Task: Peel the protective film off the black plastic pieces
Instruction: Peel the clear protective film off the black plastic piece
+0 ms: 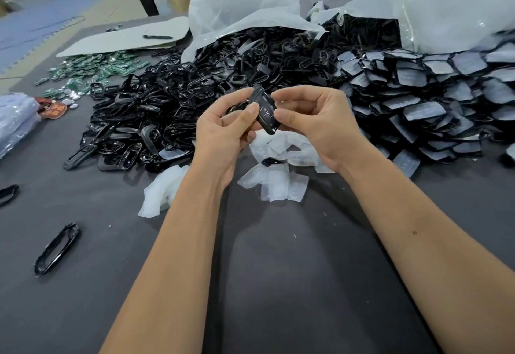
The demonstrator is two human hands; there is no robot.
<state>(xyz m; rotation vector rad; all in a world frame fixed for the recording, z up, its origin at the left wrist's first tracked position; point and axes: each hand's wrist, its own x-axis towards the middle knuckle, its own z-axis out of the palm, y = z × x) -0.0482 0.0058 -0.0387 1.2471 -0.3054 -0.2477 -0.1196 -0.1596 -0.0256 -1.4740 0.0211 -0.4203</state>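
Because the black key-fob shell [264,111] is held up in the air between 2 hands rather than braced on the grey table [278,270], the likeliest slip is losing it: a tug on a film edge against smooth, glossy plastic could twist it out of the fingertips and drop it among the discarded films [274,183] lying directly below, or into the heap of black frames [145,113] to the left. The left hand [223,133] has its fingers curled, thumb pressed on the shell's near face; the right hand [315,122] pinches the shell's right edge between thumb and bent fingers. A fingernail dragged across that face could mark it, and a film pulled too sharply may tear and leave a strip behind. The shell is a small, elongated, shiny black piece with faint pale button markings on its front. Whether film covers it at this instant I cannot tell, since motion blur softens its upper end. The stack of film-covered pieces [418,102] on the right suggests much work remains.
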